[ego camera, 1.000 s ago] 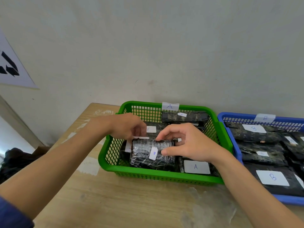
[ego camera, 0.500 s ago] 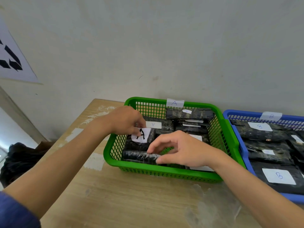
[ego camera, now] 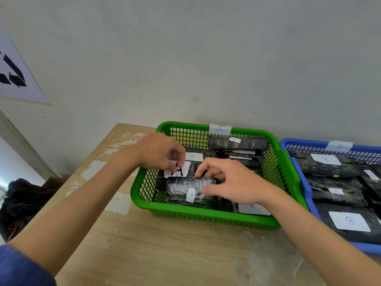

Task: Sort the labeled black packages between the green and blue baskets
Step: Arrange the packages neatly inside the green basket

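Note:
The green basket (ego camera: 206, 218), tagged A on its back rim, holds several black wrapped packages with white A labels. My right hand (ego camera: 231, 182) grips a shiny black package (ego camera: 181, 193) with a small A label, lying at the basket's front left. My left hand (ego camera: 160, 153) pinches the top of another package (ego camera: 179, 171) behind it, the one with a large white label marked with a bold black A. The blue basket (ego camera: 305, 186), tagged B, stands right of the green one and holds several black packages with B labels.
Both baskets sit on a wooden table (ego camera: 156, 250) pushed against a pale wall. The table's left edge drops off to a dark bag (ego camera: 16, 201) on the floor. A white sign with black shapes (ego camera: 14, 77) hangs on the wall at left.
The shiny package in my right hand has turned back so its small A label faces up; half a second ago it lay edge-on. My left hand stays on the large-label package.

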Tool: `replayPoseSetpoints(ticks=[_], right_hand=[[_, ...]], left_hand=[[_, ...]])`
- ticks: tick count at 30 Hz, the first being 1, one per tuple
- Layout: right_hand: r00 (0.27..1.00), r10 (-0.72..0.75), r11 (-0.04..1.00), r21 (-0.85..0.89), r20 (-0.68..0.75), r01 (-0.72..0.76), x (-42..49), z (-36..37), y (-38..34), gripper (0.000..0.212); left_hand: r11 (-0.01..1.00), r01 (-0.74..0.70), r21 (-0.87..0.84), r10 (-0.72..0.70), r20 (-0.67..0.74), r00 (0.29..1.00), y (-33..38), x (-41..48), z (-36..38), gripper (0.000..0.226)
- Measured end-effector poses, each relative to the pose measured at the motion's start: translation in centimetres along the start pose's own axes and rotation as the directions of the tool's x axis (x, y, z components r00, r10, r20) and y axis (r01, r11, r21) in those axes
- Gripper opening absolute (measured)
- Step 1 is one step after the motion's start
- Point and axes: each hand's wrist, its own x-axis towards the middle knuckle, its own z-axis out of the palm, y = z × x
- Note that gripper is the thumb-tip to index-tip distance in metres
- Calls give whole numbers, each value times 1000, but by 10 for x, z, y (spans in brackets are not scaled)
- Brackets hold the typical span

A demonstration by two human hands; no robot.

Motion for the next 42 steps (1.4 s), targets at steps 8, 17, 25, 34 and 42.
replayPoseSetpoints(ticks=[8,17,25,34,42], right_hand=[[956,69,922,383,-285,47,1,-28,0,29],[945,226,967,172,-237,-188,23,-34,1,21],[973,159,987,24,-166,-157,24,-8,9,29],[973,77,986,-130,-218,-107,21,-2,5,25],[979,28,942,-323,-202,-93,15,-14,-6,13]], left_hand=[[1000,-11,8,11,26,1000,1,0,-1,20],[997,-71,-38,75,120,990,-2,1,-6,55],[987,-92,135,58,236,970,4,4,-6,71],[1000,-22,22,17,202,979,19,3,-8,82],[995,34,91,-34,-1,999,49,-8,35,99]])
